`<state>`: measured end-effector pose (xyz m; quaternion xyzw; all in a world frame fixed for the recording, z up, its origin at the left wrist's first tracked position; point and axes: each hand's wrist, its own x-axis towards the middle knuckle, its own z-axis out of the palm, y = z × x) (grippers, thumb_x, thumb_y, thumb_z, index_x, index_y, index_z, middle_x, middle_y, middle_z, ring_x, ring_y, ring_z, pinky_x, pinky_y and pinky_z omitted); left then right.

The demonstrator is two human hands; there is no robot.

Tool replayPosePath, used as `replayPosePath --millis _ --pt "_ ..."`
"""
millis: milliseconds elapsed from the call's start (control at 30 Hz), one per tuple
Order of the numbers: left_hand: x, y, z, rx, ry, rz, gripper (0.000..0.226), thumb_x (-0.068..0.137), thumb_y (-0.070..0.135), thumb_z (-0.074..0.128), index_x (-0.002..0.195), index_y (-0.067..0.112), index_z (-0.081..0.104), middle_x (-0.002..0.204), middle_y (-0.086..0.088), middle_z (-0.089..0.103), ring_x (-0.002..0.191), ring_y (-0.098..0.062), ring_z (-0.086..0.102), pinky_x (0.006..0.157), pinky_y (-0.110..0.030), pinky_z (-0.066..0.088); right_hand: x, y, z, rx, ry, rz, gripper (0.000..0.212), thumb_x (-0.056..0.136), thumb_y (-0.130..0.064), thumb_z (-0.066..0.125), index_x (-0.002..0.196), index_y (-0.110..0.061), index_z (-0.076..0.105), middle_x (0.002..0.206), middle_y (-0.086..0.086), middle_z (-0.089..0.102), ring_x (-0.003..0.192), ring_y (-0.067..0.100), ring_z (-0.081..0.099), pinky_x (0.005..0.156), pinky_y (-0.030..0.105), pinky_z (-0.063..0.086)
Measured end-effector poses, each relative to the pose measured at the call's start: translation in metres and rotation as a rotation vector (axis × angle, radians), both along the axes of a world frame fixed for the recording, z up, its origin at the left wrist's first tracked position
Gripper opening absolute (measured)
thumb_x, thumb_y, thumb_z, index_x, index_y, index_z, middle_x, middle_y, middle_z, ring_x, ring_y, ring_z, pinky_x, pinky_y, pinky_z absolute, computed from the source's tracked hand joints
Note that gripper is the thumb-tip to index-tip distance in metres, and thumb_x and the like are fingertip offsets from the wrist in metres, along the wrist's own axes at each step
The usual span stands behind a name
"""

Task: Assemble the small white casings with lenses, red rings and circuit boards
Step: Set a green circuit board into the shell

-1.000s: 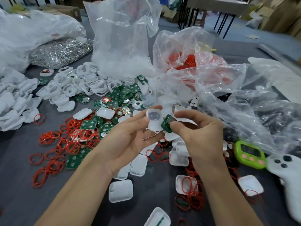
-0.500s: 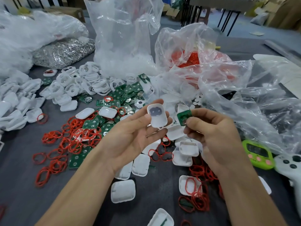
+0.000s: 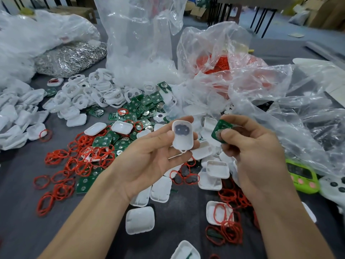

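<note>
Close behind casing point(image 3: 182, 136), clear bags point(image 3: 261, 94)

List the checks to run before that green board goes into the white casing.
1. White casing pinched in the left hand, open side facing up: ok.
2. Dark lens piece sitting in the casing's upper end: ok, as far as it shows.
3. Red ring fitted in the held casing: none visible, and the red rings lie loose nearby: not ok.
4. Circuit board pinched in the right hand: ok.
5. Board and casing apart, nothing between them: ok.
6. Board turned to match the casing: cannot tell.
</note>
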<state>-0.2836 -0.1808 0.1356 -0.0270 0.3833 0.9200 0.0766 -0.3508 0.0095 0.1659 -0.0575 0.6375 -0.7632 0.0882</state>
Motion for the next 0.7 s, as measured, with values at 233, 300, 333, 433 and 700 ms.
replayPosePath --millis 233,300,333,433,700 --pt "0.0002 0.0006 -0.0015 -0.012 -0.015 0.017 0.047 0.080 0.020 0.072 0.127 0.016 0.073 0.114 -0.013 0.072 0.106 -0.027 0.072 0.096 -0.035 0.057 0.0003 -0.0016 0.0001 -0.036 -0.051 0.084 0.039 0.092 0.008 0.062 0.074 -0.024 0.074 0.069 0.006 0.069 0.052 0.020 0.062 0.049 0.023 0.051" --pt "-0.0002 0.0009 -0.0011 -0.019 -0.016 0.004 0.050 0.080 0.022 0.071 0.129 0.015 0.071 0.113 -0.013 0.072 0.105 -0.026 0.072 0.094 -0.034 0.057 0.0016 -0.0016 0.0008 -0.051 -0.060 0.126 0.032 0.093 0.006 0.061 0.078 -0.021 0.071 0.071 0.007 0.070 0.058 0.023 0.065 0.053 0.024 0.053" --pt "-0.0001 0.0010 -0.0012 -0.024 -0.016 -0.006 0.050 0.081 0.022 0.069 0.131 0.015 0.070 0.113 -0.012 0.073 0.104 -0.026 0.072 0.092 -0.033 0.057 0.0020 -0.0015 0.0012 -0.051 -0.056 0.135 0.030 0.093 0.005 0.062 0.079 -0.020 0.070 0.072 0.006 0.070 0.062 0.023 0.064 0.057 0.023 0.052" --pt "-0.0002 0.0012 -0.0015 -0.027 -0.010 -0.038 0.049 0.085 0.024 0.066 0.132 0.015 0.069 0.113 -0.012 0.073 0.104 -0.025 0.072 0.088 -0.032 0.058 0.0018 -0.0005 0.0023 -0.095 -0.053 0.159 0.022 0.083 -0.001 0.068 0.077 -0.022 0.072 0.076 0.005 0.064 0.072 0.026 0.049 0.063 0.025 0.043" --pt "0.0016 0.0036 -0.0041 -0.127 -0.023 -0.089 0.050 0.099 0.025 0.051 0.146 0.006 0.054 0.121 -0.015 0.069 0.098 -0.025 0.070 0.079 -0.030 0.057 0.0083 -0.0042 0.0050 -0.043 0.087 0.215 0.011 0.085 -0.005 0.070 0.078 -0.014 0.070 0.072 0.010 0.070 0.057 0.022 0.066 0.048 0.023 0.047"
